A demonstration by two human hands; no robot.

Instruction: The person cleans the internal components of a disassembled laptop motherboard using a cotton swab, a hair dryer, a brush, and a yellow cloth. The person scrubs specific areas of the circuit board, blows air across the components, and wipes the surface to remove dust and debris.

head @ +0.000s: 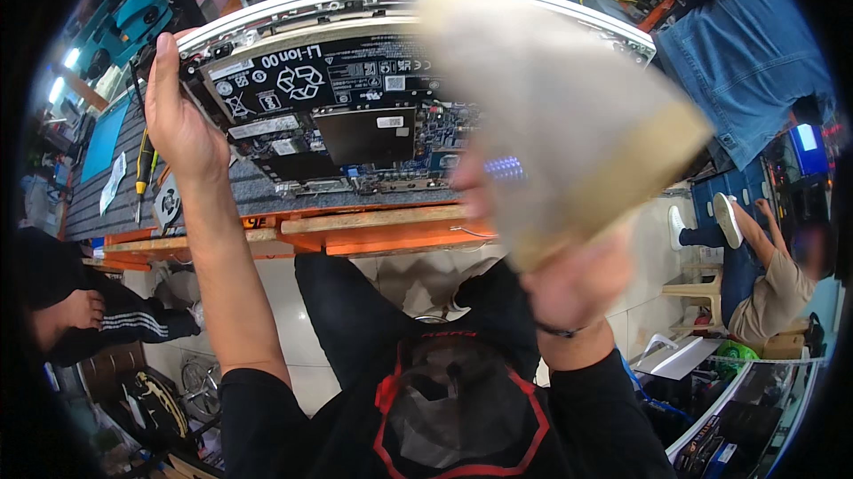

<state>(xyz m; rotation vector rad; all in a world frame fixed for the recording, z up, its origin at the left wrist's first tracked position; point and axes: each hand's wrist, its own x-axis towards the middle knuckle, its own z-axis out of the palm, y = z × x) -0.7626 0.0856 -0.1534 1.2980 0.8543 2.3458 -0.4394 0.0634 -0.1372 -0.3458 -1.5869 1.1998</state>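
Observation:
An open-backed laptop (pixel 373 112) stands tilted up above the bench mat, its insides facing me. Along its upper part runs a black Li-ion battery (pixel 293 72); below it are a blue circuit board (pixel 433 136) and a black cover plate (pixel 364 136). My left hand (pixel 183 126) grips the laptop's left end, thumb upward. My right hand (pixel 580 279) holds a broad flat piece (pixel 560 112), grey-white with yellowish-beige edges, too motion-blurred to name. It hides the laptop's right part and some of my right fingers.
On the grey striped mat (pixel 100 176) lie a yellow-and-black screwdriver (pixel 143 166) and a small cooling fan (pixel 168 202). A teal microscope (pixel 130 19) stands at the back left. A person in denim (pixel 746 66) is close on the right; another person (pixel 766 292) sits farther off.

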